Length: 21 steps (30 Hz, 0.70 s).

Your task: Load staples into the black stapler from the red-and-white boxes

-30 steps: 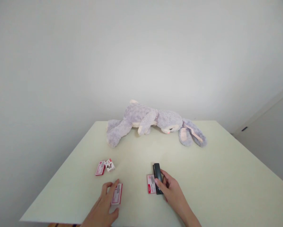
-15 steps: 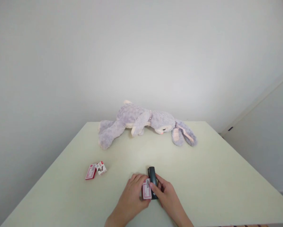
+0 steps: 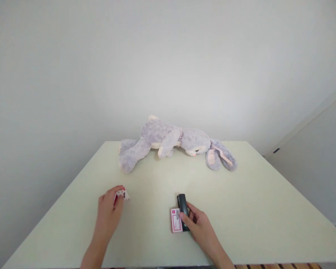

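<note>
Dark stapler [image 3: 183, 205] is on the front half of the tabletop [image 3: 241, 209], about midway between side edges, far end pointing to back edge; right hand [image 3: 197, 226] pinches it, thumb on top, fingers along its right side. Red-and-white box [image 3: 176, 223] just left of it, looks to be touching. Left hand [image 3: 109, 211], toward left edge, curls over small white box [image 3: 126, 194]; can't tell if grip is firm. Step in hand looks like picking up that box while steadying the stapler; next move would call for a secure pinch, then a low path toward front middle. Room to move between the hands; more from right hand to right edge. Plush rabbit [image 3: 156, 135] lies along back edge, well apart from both hands.
</note>
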Motion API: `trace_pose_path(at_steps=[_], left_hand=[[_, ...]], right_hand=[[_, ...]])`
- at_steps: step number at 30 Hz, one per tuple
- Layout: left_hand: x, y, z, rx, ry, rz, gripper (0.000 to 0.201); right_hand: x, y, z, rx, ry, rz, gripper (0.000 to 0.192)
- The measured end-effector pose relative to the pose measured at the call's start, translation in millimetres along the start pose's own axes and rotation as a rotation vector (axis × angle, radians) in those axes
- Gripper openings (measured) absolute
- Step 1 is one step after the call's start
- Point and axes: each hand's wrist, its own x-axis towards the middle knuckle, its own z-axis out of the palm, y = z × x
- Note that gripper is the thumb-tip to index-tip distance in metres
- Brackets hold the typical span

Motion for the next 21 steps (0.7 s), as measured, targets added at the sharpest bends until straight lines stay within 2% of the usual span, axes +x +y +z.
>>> trace_pose_path(at_steps=[1, 3, 5, 7, 9, 11, 13, 18, 21], left_hand=[[6.1, -26.5, -10.3, 0.047, -0.029, -0.035, 0.043], [8.8, -70.7, -26.8, 0.092, -0.169, -0.022, 0.052], [-0.3, -98.6, -36.4, 0.114, -0.271, 0.061, 0.061], [-16.9, -109.3, -39.0, 0.119, -0.317, 0.095, 0.065], [-35.0, -103.9, -36.1, 0.118, -0.315, 0.061, 0.063], [-49.9, -82.9, -28.7, 0.115, -0.305, 0.018, 0.058], [-59.3, -46.4, -17.4, 0.088, -0.321, 0.02, 0.053], [-61.5, 80.7, 16.9, -0.138, -0.416, 0.176, 0.06], [-56.2, 137.2, 33.4, -0.205, -0.466, 0.273, 0.062]], right_hand=[[0.1, 0.1, -0.1, 0.001, 0.0, -0.002, 0.061], [0.5, 0.8, -0.1, 0.002, -0.004, -0.009, 0.06], [1.0, 2.2, 0.0, 0.006, -0.011, -0.011, 0.06], [1.5, 4.0, 0.1, 0.014, -0.013, -0.008, 0.06], [1.8, 5.7, 0.4, 0.019, -0.009, -0.004, 0.059], [1.8, 6.5, 0.6, 0.017, -0.004, 0.003, 0.06], [1.4, 6.0, 0.6, 0.012, -0.002, 0.004, 0.06], [-0.5, 1.1, -0.2, 0.013, -0.018, -0.027, 0.058], [-0.9, -0.3, 0.2, 0.026, -0.019, -0.05, 0.057]])
